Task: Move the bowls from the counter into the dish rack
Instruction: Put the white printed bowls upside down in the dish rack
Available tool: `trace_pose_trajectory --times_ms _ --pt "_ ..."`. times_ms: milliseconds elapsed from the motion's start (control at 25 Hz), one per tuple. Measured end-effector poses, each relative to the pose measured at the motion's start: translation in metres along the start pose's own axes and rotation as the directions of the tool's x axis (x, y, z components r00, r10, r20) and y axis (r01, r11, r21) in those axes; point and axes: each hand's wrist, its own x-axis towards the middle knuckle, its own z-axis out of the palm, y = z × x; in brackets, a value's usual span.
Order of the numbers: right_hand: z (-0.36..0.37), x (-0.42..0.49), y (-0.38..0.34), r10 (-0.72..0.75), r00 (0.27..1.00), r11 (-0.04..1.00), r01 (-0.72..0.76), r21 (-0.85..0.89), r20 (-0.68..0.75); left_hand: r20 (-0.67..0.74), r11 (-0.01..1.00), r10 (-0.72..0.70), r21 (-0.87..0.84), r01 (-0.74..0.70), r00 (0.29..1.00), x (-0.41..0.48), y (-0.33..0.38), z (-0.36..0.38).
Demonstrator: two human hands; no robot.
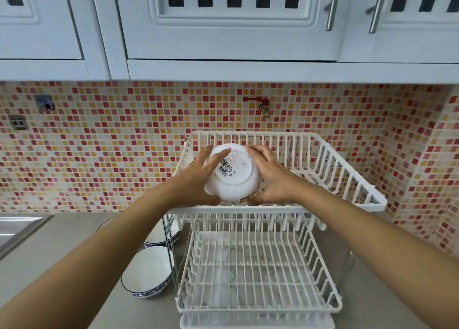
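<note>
A white bowl [233, 177] is turned bottom-up, its base with a label facing me, at the left end of the upper tier of the white two-tier dish rack [347, 177]. My left hand [201, 177] grips its left side and my right hand [270, 177] its right side. Two white bowls with blue patterned rims stand on the grey counter left of the rack: one near me [146, 271], one farther back [159, 232] partly behind the rack's metal post. The lower tier [258, 266] holds nothing.
A steel sink [17, 229] is at the left edge of the counter. A red tap [260, 105] sticks out of the mosaic tile wall above the rack. White wall cabinets [223, 30] hang overhead. A tiled side wall closes the right.
</note>
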Motion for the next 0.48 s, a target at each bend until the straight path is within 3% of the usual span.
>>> trace_pose_trajectory --times_ms 160,240,360,480 --pt "-0.012 -0.008 -0.011 0.052 0.997 0.994 -0.058 0.098 0.056 0.03 0.996 0.003 -0.087 -0.001 1.0 -0.007 0.007 -0.017" --pt "-0.018 -0.009 -0.03 0.062 0.996 0.985 -0.052 0.164 -0.059 -0.03 0.989 -0.022 -0.144 0.017 0.999 -0.013 0.005 -0.033" --pt "-0.02 0.0 -0.076 -0.005 0.954 0.974 0.072 0.214 -0.298 -0.207 0.985 -0.085 -0.168 0.05 0.975 -0.024 -0.012 -0.055" --pt "-0.009 0.026 -0.126 -0.065 0.925 0.945 0.178 0.275 -0.374 -0.339 0.966 -0.182 -0.238 0.103 0.923 -0.039 -0.039 -0.076"
